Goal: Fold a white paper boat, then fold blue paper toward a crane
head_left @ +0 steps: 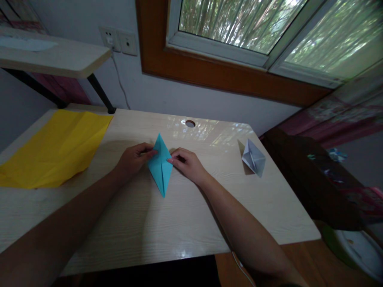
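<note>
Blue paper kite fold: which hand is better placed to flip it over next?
Probably the left hand: its fingers already pinch the blue folded paper at its left edge. The right hand only touches the right edge with its fingertips, so it could steady the paper instead.

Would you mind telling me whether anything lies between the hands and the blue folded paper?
Nothing visible does. The left hand and the right hand both already touch the blue paper at its sides, fingertips on its edges.

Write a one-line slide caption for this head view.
Both hands, left hand and right hand, pinch a folded blue paper on the desk.
</note>
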Action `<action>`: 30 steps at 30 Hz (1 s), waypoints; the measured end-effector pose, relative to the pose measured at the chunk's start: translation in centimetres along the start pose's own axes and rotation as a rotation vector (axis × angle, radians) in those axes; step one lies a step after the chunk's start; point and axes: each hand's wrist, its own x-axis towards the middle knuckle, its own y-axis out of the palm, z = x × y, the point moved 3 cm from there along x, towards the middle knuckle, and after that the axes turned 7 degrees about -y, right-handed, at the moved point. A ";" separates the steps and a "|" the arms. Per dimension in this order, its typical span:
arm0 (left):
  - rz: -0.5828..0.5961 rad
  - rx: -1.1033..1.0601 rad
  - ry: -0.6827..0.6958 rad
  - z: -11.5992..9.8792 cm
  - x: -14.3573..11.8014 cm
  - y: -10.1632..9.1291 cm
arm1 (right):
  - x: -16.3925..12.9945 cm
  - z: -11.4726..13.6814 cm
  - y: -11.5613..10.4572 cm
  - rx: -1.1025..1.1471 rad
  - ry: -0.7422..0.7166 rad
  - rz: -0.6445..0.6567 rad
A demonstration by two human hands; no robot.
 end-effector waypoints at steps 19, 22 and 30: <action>0.154 0.043 0.201 -1.0 -0.4 0.5 | 0.4 0.8 0.1 -0.009 -0.089 0.072; 0.162 0.085 0.242 -1.3 -0.6 0.8 | 0.5 0.9 0.5 -0.022 -0.088 0.125; 0.144 0.092 0.317 -1.8 -0.6 1.1 | 0.3 1.1 1.3 0.010 -0.112 0.224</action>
